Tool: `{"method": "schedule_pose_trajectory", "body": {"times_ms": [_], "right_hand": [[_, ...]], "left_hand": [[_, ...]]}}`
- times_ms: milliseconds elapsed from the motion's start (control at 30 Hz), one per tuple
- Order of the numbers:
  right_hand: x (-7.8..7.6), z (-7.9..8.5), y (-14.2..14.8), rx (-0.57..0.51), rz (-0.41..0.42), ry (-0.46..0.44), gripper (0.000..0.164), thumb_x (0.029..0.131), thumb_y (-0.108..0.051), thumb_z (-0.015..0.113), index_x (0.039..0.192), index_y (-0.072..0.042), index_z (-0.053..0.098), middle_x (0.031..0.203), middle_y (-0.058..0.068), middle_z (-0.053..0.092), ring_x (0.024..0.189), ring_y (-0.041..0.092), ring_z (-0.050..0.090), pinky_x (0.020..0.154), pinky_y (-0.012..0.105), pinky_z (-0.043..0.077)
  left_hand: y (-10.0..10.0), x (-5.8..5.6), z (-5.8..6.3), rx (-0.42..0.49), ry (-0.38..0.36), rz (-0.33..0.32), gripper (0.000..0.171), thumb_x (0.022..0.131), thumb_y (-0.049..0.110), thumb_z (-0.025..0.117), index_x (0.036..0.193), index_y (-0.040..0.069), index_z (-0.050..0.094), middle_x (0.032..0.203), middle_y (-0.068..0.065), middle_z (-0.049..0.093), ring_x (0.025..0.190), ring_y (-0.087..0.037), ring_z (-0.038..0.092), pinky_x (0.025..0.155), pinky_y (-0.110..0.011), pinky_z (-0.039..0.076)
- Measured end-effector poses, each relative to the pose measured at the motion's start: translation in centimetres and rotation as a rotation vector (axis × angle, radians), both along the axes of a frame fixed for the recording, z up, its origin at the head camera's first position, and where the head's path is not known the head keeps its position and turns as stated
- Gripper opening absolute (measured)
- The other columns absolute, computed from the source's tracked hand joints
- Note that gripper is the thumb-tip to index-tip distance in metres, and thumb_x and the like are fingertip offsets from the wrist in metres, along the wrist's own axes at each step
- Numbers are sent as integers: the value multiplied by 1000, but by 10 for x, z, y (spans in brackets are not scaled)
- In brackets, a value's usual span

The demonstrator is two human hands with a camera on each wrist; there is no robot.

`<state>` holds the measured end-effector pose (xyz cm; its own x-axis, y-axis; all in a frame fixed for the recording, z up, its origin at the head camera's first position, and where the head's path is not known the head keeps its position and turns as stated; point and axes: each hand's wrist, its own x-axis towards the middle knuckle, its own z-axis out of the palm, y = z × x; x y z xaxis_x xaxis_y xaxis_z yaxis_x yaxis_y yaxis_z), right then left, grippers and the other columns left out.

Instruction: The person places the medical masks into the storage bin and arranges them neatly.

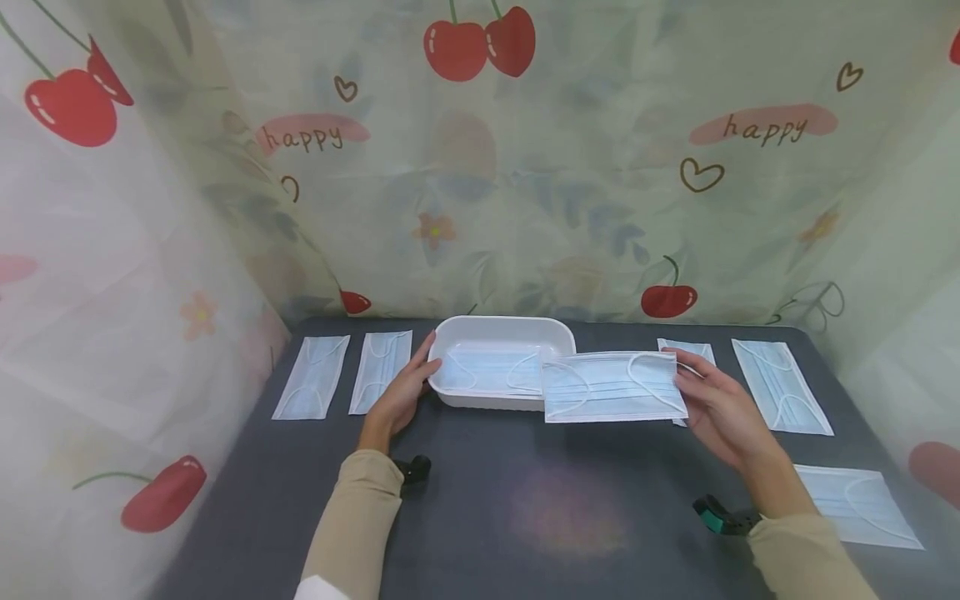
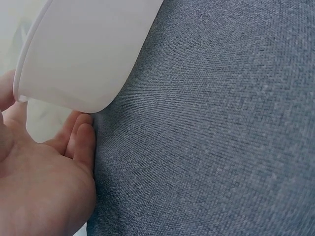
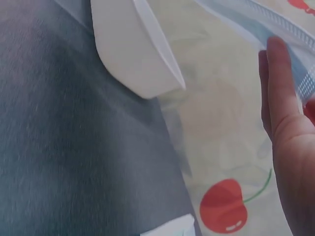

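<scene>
A white plastic basin stands at the back middle of the table, with a light blue face mask lying inside. My left hand grips its left end, thumb over the rim and fingers below, as the left wrist view shows beside the basin wall. Between thumb and fingers, my right hand pinches the right end of another face mask. That mask is held flat, ear loops showing, and overlaps the basin's right front corner. In the right wrist view, the fingers of the right hand lie along the mask's edge.
On the left of the grey table lie two masks, one outer and one inner. To the right are a partly hidden mask, another mask and a nearer mask. A cherry-print curtain encloses the back and sides.
</scene>
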<state>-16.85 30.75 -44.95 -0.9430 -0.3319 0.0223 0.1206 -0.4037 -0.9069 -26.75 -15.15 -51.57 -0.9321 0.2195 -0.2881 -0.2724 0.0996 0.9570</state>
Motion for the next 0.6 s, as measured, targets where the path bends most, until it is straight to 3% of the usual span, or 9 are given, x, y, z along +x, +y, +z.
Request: {"method": "schedule_pose_trajectory", "body": {"times_ms": [100,200,600], "right_hand": [[-3,1,-7,-30,-27,-3,49,109,-4,41,155,-7,25,136,-5,60,118,6,66,98,21,56],[-8,2,-15,-32,-45,-1,46,109,-5,42,153,-9,31,138,-4,56,118,6,66,99,21,55],[-30,4,-43,31,-97,-27,40,109,-8,44,148,-11,38,137,-2,51,115,5,63,97,18,55]], "left_hand": [[0,0,-1,3,3,-8,59,111,31,40,162,45,15,173,15,0,162,-15,-4,132,-49,6],[0,1,-2,4,7,-16,58,111,32,41,161,46,15,173,15,0,162,-15,-4,132,-49,6],[-1,-1,-3,6,3,-3,58,111,33,41,161,47,16,173,15,0,162,-15,-3,132,-49,6]]}}
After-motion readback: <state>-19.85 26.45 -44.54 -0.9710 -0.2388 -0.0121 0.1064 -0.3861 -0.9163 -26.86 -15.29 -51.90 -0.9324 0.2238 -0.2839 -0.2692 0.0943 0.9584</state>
